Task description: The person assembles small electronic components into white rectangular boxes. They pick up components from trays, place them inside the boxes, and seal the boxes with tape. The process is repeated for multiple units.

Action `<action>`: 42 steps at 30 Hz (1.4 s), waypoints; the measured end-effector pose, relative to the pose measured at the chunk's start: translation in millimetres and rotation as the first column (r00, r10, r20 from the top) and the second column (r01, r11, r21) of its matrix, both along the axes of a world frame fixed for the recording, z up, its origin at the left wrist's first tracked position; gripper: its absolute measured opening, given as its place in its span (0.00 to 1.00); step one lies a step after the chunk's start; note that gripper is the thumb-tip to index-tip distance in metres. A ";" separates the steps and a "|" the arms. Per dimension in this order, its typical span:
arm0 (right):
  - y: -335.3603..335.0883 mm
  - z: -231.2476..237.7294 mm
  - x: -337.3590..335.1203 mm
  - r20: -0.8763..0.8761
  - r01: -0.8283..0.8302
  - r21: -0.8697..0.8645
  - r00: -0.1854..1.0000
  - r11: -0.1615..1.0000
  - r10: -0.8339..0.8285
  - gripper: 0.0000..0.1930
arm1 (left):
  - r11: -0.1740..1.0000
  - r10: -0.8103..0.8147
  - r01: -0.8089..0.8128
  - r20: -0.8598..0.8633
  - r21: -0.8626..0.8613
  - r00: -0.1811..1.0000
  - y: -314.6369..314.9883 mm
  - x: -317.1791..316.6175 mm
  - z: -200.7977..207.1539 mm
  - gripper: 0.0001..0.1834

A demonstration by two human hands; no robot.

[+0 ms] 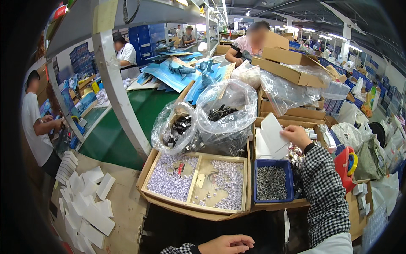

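Observation:
My right hand (297,136) reaches out over the boxes on the right, its fingers closed on the edge of a white flat card piece (270,131). Another white sheet (261,148) stands beside it in the carton. Just in front of the card is a blue plastic bin (274,200) filled with small dark metal screws (270,180). Near the lower edge, my left hand (227,244) rests with its fingers loosely stretched out, holding nothing. Ahead of it lies a wooden tray (196,180) in two compartments, with many small white parts (171,178) inside.
Clear plastic bags (226,114) of dark parts stand behind the tray. White boxes (93,207) lie heaped at the left on cardboard. A metal post (116,84) rises beside a green surface (139,112). Yellow tape (352,164) hangs at the right. Several people work beyond.

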State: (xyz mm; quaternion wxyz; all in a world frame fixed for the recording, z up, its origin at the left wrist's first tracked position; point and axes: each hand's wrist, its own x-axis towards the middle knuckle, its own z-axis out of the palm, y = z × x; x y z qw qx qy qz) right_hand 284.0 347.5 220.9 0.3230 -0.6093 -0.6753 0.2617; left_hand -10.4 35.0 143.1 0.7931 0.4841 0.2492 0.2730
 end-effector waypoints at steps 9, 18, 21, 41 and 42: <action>-183.4 46.2 -45.5 -0.454 -0.031 0.063 0.889 0.998 0.056 0.12 | 0.982 0.185 -0.184 0.472 -0.048 0.862 16.7 -20.2 10.6 0.45; -319.8 -48.5 -102.1 -0.863 -0.579 -0.139 0.469 0.804 0.188 0.10 | 0.995 0.006 -0.032 0.257 0.097 0.966 -21.1 -24.9 24.7 0.72; -335.4 -65.2 -89.8 -0.836 -0.589 -0.201 0.519 0.783 0.177 0.09 | 0.991 -0.051 0.012 0.298 0.131 0.953 -32.3 -26.2 19.9 0.74; -358.8 -60.4 -80.3 -0.659 -0.383 -0.209 0.735 0.900 0.160 0.25 | 0.280 0.808 0.248 -0.367 0.927 0.461 -41.2 13.6 9.2 0.48; -356.3 -63.2 -81.9 -0.629 -0.365 -0.227 0.763 0.903 0.150 0.24 | 0.272 0.821 0.235 -0.353 0.933 0.448 -41.0 13.1 7.7 0.47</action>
